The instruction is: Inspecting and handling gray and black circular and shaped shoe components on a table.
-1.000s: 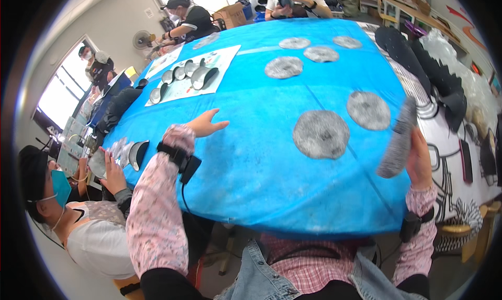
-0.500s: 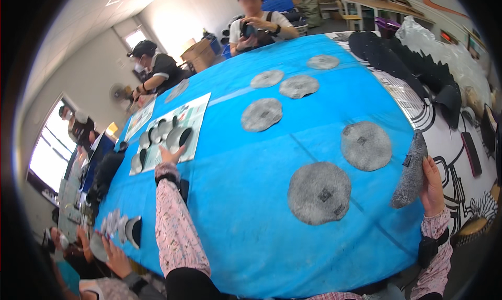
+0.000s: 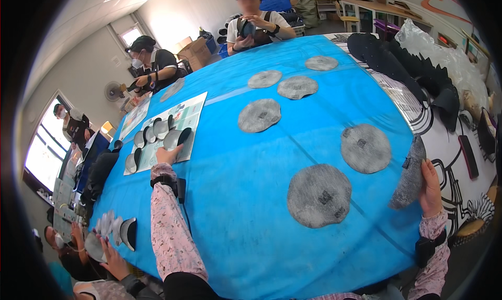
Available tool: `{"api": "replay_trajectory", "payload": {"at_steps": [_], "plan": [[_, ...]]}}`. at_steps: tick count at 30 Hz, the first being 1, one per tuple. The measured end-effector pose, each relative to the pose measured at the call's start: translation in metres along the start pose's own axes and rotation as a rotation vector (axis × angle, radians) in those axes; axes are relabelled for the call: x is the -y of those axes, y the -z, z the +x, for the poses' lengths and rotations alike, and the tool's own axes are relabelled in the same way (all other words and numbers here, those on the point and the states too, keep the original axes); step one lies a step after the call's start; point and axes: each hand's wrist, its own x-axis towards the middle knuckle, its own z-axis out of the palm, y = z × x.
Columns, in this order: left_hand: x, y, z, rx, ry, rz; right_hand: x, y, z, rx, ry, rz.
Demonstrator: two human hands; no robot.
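My right hand point(image 3: 431, 187), at the right edge of the blue-covered table point(image 3: 246, 237), is closed on a speckled grey felt piece point(image 3: 409, 177), seen nearly edge-on. Far to the left, my left hand point(image 3: 168, 154) has its fingers drawn together at the near edge of a curved grey-and-black piece point(image 3: 172, 139). That piece rests on a printed sheet point(image 3: 194, 112) among several similar cupped pieces point(image 3: 150, 134). Two round grey felt discs with dark square patches lie near my right hand: a larger disc point(image 3: 316, 206) and another disc point(image 3: 368, 151).
More felt discs point(image 3: 260, 115) are spread toward the far side. Black material point(image 3: 384, 59) and clear plastic point(image 3: 431, 44) heap at the far right. A co-worker point(image 3: 253, 28) handles a dark piece opposite; another co-worker's hand point(image 3: 116, 263) is beside curved pieces point(image 3: 127, 233) at lower left.
My left hand's spread fingers have drawn together at the curved piece's edge. My right hand keeps hold of the felt piece. The whole view has shifted slightly.
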Motion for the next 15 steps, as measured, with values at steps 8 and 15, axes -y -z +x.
{"api": "replay_trajectory", "payload": {"at_steps": [8, 15], "plan": [[0.007, 0.066, -0.08, 0.633, -0.241, -0.189, -0.001, -0.009, -0.001, 0.14, -0.02, 0.063], [-0.02, 0.135, -0.233, 0.709, -0.566, 0.161, 0.008, -0.016, -0.013, 0.355, -0.003, 0.176]]}}
